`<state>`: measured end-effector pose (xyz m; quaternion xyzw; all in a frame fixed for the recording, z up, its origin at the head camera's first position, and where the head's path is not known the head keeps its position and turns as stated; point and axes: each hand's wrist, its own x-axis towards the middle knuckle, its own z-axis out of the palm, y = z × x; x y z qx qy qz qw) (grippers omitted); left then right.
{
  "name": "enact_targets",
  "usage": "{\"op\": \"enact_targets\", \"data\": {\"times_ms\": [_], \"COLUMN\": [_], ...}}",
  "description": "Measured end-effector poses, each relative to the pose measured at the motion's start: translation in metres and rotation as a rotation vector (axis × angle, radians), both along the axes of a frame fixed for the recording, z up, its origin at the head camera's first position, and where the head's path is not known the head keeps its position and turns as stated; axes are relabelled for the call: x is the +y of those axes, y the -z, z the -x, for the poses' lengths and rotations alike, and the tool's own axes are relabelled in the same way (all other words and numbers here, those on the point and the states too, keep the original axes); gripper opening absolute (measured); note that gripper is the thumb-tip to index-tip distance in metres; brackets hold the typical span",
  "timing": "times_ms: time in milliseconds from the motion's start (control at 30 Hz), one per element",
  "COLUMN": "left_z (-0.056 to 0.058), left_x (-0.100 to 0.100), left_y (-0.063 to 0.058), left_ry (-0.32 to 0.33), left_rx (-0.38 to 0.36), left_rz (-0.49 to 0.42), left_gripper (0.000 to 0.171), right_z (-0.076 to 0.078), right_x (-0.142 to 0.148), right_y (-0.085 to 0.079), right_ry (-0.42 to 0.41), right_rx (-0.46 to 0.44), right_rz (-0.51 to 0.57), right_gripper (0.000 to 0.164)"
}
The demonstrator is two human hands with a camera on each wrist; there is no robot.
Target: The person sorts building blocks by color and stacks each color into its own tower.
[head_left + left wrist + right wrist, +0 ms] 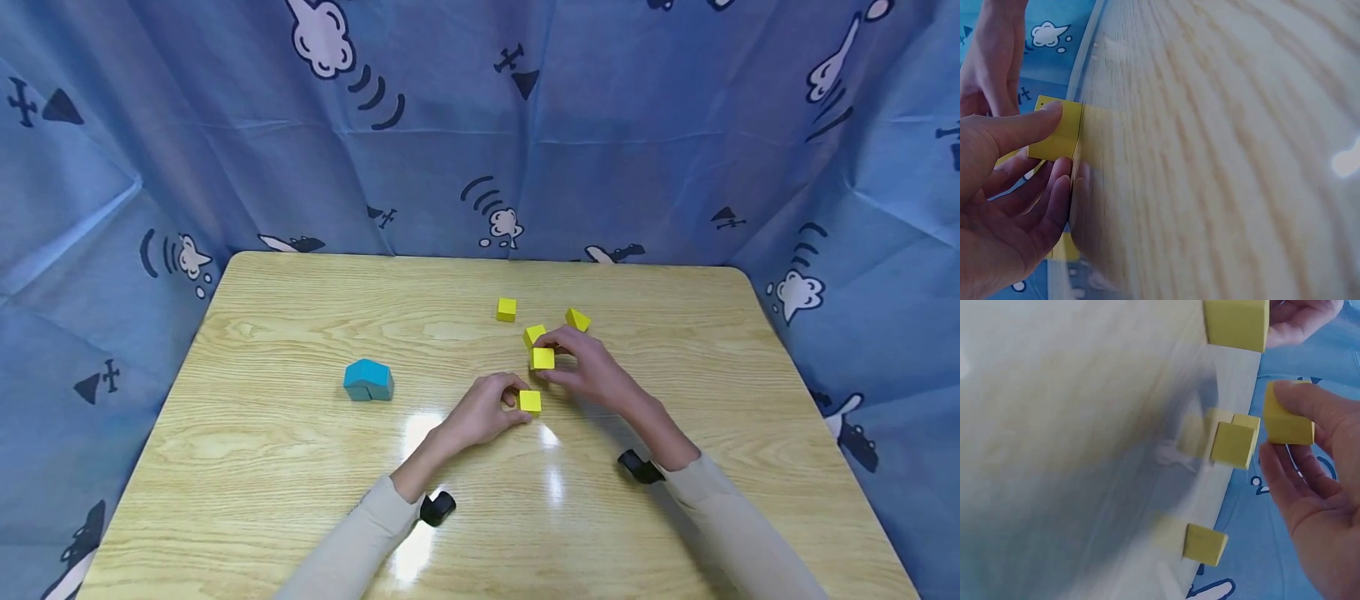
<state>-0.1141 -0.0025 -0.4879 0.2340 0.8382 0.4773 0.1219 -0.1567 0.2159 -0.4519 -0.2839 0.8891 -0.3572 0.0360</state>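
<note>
Between its thumb and fingers my left hand (483,410) pinches a yellow cube (530,402), which sits on the tabletop in the left wrist view. A second yellow cube (542,359) is in the grip of my right hand (588,367); the right wrist view shows this cube (1289,422) raised off the table. Just behind it lies another yellow block (534,335), partly hidden by the right hand and its cube. Farther back are a yellow cube (506,309) and a yellow triangular block (577,320). The two hands are close together but apart.
Blue blocks (368,381) stand together on the left side of the wooden table (285,467). A blue patterned curtain (450,125) hangs behind the table and along both sides. Each wrist wears a black camera mount.
</note>
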Motion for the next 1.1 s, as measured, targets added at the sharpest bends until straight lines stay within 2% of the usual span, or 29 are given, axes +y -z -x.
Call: {"op": "enact_targets", "data": {"times_ms": [233,533,700,1100], "left_z": [0.000,0.000,0.000,0.000], "left_x": [0.000,-0.001,0.000,-0.001], "left_y": [0.001,0.001,0.002,0.001], "left_ry": [0.005,-0.001,-0.003,-0.002], "left_rx": [-0.001,-0.011,-0.016,-0.009], "left_rz": [-0.004,-0.016,-0.025,-0.023], "left_gripper": [0.031,0.030,0.030,0.032], "right_z": [-0.012,-0.029,-0.037,-0.041], "right_x": [0.013,0.022,0.023,0.022], "right_y": [0.007,0.016,0.020,0.027], "right_ry": [-0.005,-0.005,-0.019,-0.030], "right_rx": [-0.024,-0.112,-0.109,-0.127], "right_rz": [0.011,-0.015,-0.031,-0.034], "right_gripper": [0.039,0.036,0.035,0.037]}}
